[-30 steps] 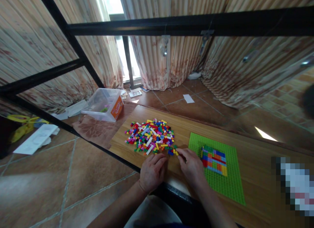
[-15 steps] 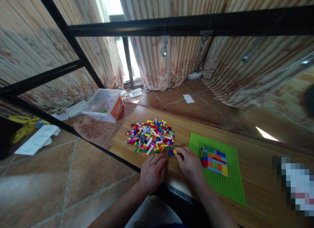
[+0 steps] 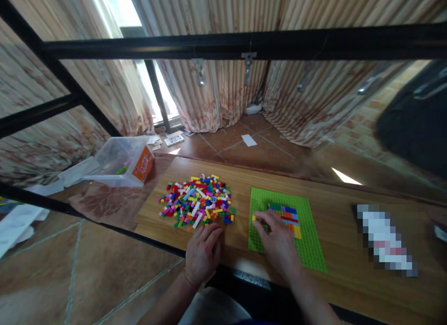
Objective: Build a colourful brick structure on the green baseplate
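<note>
The left hand (image 3: pixel 203 249), grip unclear, is by the bench's (image 3: pixel 340 222) near edge, while the right hand's (image 3: pixel 279 236) fingers pinch a yellow brick (image 3: pixel 254 218) over the baseplate's (image 3: pixel 312 250) open left margin.

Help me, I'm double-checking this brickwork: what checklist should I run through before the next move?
1. Right hand holds the yellow brick: ok.
2. Green baseplate lies on the wooden table: ok.
3. Left hand is off the baseplate: ok, it is near the brick pile.
4. Brick pile is apart from the baseplate: ok.
5. Built bricks fully visible: not ok, right hand covers some.
6. Yellow brick's studs face up: cannot tell, too small.
</note>
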Tool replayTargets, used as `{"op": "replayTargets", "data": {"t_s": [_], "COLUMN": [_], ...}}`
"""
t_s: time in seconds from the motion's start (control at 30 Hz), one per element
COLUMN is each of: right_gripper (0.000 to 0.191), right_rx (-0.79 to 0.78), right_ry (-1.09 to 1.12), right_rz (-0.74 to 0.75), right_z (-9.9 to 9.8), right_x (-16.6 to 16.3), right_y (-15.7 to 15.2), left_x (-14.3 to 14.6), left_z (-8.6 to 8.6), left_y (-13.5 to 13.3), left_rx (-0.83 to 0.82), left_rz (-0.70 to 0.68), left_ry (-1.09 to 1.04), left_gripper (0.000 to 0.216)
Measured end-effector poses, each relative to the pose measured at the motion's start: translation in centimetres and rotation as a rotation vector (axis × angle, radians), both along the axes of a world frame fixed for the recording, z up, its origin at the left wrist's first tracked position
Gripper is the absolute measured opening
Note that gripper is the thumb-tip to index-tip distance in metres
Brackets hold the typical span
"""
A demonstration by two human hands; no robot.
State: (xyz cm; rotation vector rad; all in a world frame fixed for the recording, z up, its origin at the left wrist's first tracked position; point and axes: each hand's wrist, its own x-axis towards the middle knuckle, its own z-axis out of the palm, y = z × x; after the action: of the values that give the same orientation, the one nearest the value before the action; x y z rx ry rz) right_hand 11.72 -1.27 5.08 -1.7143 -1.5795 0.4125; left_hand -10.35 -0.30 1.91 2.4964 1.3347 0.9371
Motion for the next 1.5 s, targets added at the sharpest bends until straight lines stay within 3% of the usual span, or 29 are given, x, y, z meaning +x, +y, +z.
{"op": "replayTargets", "data": {"t_s": [0.17, 0.33, 1.2, 1.5], "right_gripper": [0.029, 0.024, 0.018, 0.02], "right_rx": [-0.025, -0.033, -0.282, -0.328], "right_ry": [0.035, -0.036, 0.114, 0.141], "right_rz": [-0.201, -0.182, 0.115, 0.128], "right_z": [-0.2, -0.7, 0.8, 0.8], "right_x": [6.0, 9.4, 11.2, 11.5], "right_y": [-0.3, 1.2, 4.2, 4.5], "left_x": [0.0, 0.0, 0.1, 0.0], "left_z": [-0.3, -0.1, 0.1, 0.0], "left_y": [0.2, 0.3, 0.3, 0.3], "left_rx": [0.043, 0.047, 0.055, 0.048], "left_rz": [-0.006, -0.006, -0.003, 0.008], "left_ry": [0.005, 0.014, 0.025, 0.034], "left_gripper": [0.026, 0.027, 0.025, 0.024]}}
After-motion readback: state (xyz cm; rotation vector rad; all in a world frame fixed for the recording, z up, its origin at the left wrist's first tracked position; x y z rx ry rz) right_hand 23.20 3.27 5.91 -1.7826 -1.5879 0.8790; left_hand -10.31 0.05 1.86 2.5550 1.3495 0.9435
